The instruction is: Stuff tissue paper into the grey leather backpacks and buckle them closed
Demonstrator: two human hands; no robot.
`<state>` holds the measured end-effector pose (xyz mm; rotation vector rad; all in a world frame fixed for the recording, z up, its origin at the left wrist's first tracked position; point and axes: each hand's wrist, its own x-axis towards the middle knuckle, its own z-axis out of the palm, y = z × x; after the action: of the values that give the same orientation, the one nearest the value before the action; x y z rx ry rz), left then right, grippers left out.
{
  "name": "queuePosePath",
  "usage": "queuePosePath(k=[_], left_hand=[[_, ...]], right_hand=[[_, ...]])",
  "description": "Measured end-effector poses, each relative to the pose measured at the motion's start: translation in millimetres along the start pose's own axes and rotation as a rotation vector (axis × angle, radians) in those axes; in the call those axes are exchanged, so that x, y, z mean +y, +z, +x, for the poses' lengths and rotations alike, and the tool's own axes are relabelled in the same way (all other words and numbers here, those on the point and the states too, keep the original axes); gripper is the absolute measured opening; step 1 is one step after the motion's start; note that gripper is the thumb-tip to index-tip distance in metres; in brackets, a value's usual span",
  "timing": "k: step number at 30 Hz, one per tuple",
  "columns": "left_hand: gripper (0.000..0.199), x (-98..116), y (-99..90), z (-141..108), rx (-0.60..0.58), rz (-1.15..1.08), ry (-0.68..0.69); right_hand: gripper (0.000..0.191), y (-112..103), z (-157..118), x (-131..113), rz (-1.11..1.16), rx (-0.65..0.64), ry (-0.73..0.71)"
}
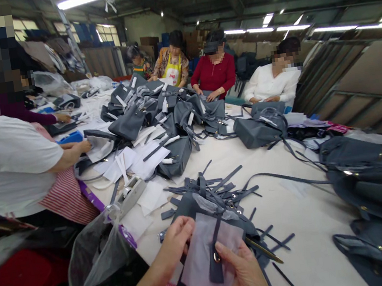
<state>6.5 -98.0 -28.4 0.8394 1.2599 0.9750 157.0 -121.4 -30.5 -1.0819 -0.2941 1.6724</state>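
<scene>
My right hand grips a translucent white sheet from its right side. Its thumb presses by a dark grey strap with a gold-coloured metal fitting, which lies over the sheet. At the sheet's upper left edge is my left hand, fingers closed together; what they pinch, if anything, is hidden. Just beyond both hands lies a dark grey bag, partly covered by the sheet. Several loose dark grey straps are heaped around it, some with metal fittings.
A big pile of dark grey bags covers the far table. More bags lie at the right. White papers and a grey tape dispenser are at left. Several co-workers stand around; one in a white shirt is close left.
</scene>
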Motion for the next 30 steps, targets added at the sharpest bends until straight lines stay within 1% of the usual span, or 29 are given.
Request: queuePosePath(k=[1, 2, 3, 5, 7, 9, 11, 14, 16, 18, 21, 24, 26, 27, 30], left_hand=[[0.046, -1, -1.0, 1, -0.09, -0.084, -0.089], [0.046, -1, -0.9, 1, -0.146, -0.157, -0.149], [0.045, 0, -0.1, 1, -0.161, -0.221, -0.172], [0.041, 5, 2.4, 0, -0.139, -0.313, -0.139], [0.038, 11, 4.0, -2, -0.167, -0.36, -0.098], [0.039, 14, 4.6, 0, -0.237, -0.407, -0.131], [0.042, 13, 5.8, 4, -0.266, -0.446, -0.202], [0.032, 7, 11.0, 11, -0.228, -0.364, -0.253], [0.029, 5, 15.5, 15, -0.242, -0.273, -0.255], [0.03, 6, 19.2, 18, -0.282, -0.223, -0.258], [0.034, 12, 23.6, 20, -0.331, -0.155, -0.222], [0.035, 18, 29.5, 22, -0.32, -0.086, -0.159], [0.036, 20, 35.2, 24, -0.308, -0.122, -0.15], [0.036, 21, 38.4, 26, -0.301, -0.169, -0.153], [0.037, 22, 48.3, 31, -0.281, -0.314, -0.173]], right_hand=[[0.057, -1, 0, 0, -0.002, 0.0, 0.002], [0.057, -2, 0, 0, -0.01, 0.001, 0.005], [0.058, -3, 1, 0, -0.025, 0.003, 0.009], [0.06, -5, 1, -1, -0.061, 0.005, 0.01], [0.059, -5, 0, -3, -0.08, -0.003, 0.005], [0.058, -3, -1, -6, -0.079, -0.007, 0.002], [0.058, -1, -3, -8, -0.087, -0.005, -0.005], [0.055, 1, -5, -11, -0.112, 0.004, -0.012], [0.054, 1, -6, -13, -0.128, 0.014, -0.021], [0.056, 0, -6, -15, -0.149, 0.02, -0.038], [0.058, 0, -7, -19, -0.189, 0.02, -0.056], [0.058, 0, -10, -21, -0.213, 0.052, -0.068], [0.057, -2, -13, -21, -0.193, 0.067, -0.038], [0.057, -5, -15, -20, -0.181, 0.06, 0.002], [0.054, -20, -25, -16, -0.205, 0.013, 0.169]])
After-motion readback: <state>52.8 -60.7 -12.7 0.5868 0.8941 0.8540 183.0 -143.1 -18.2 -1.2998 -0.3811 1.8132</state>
